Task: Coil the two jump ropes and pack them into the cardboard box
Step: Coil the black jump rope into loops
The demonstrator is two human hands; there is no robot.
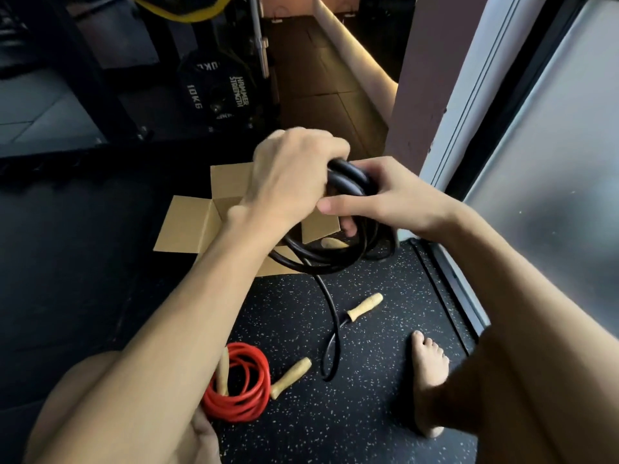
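Rope coil (346, 179) above open box (187, 229)

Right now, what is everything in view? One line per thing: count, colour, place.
black jump rope: one, black, coils held over the box, tail trailing on the floor
red jump rope: one, red, coiled on the floor, near left
wooden handles: three plainly seen, tan, on the floor; two at the red rope, one on the black tail
cardboard box: one, brown, flaps open, on the floor behind the hands
weight plate: one, black, marked 10KG, far left
yellow band: one, yellow, top edge
floor: black, speckled
glass door: one, frosted grey, right
left hand: grips the black coils
right hand: grips the black coils
bare foot: one, on the floor, right
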